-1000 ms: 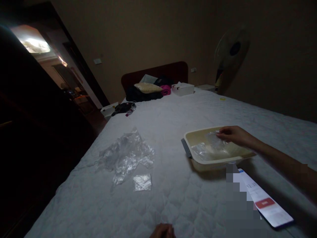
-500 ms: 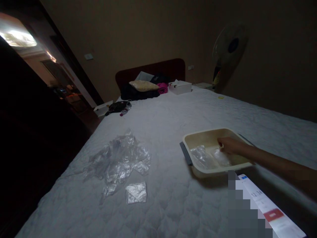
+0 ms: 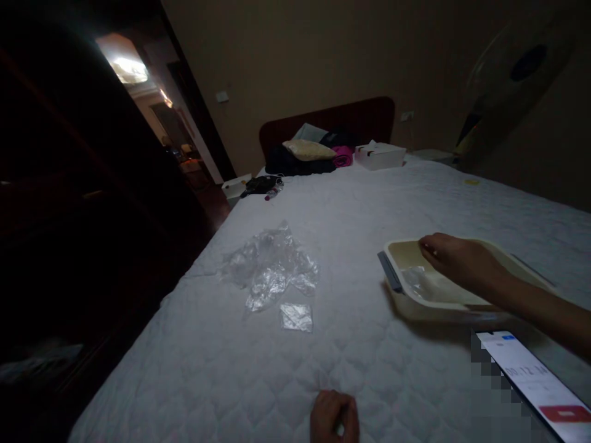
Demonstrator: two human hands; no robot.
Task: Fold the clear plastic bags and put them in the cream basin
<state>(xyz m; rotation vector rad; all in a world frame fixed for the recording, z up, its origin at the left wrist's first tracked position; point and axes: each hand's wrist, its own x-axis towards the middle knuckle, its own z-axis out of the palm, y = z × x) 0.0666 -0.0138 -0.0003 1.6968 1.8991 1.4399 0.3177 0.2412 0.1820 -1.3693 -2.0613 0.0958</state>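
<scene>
My right hand (image 3: 455,257) hovers over a cream plastic tray (image 3: 415,304) on the white quilted bed. Its fingers are curled loosely together and point left; I see nothing in them. Clear plastic bags (image 3: 427,284) lie inside the tray under the hand. My left hand (image 3: 335,417) rests as a fist on the quilt at the bottom edge. A pile of crumpled clear plastic (image 3: 272,266) lies on the bed left of the tray, with one small flat bag (image 3: 296,316) in front of it.
A lit phone (image 3: 538,381) lies at the lower right. Pillows, dark clothes and a white box (image 3: 379,155) sit by the headboard. A standing fan (image 3: 512,74) is at the far right. The bed's left edge drops into a dark floor; an open doorway (image 3: 138,92) glows behind.
My right hand has lifted out of the tray and now hangs above it, leaving the plastic inside. My view has swung left, so the tray sits further right. My left fist has come back into view.
</scene>
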